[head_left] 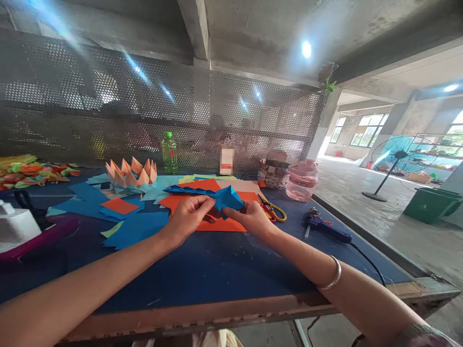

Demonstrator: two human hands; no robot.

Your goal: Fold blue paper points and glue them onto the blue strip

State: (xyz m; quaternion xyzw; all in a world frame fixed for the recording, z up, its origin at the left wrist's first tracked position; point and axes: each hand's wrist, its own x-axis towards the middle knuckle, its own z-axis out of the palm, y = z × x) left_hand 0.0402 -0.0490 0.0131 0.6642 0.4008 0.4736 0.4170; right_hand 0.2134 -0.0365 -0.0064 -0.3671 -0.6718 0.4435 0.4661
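Note:
Between both hands a folded piece of blue paper (229, 197) is held above the table. My left hand (191, 214) pinches its left side, where a long pleated blue strip (188, 191) runs off to the left. My right hand (250, 218) grips the lower right part, thumb in front and fingers mostly hidden behind. Orange paper sheets (224, 224) lie beneath the hands. Just right of my right hand are yellow-handled scissors (275, 211), partly covered by it.
Blue sheets (139, 229) and a folded orange paper ring (130, 173) lie left. Behind stand a green-capped bottle (169, 153), a patterned round container (273, 174) and a pink jug (302, 180). A corded glue gun (329, 229) rests near the table's right edge.

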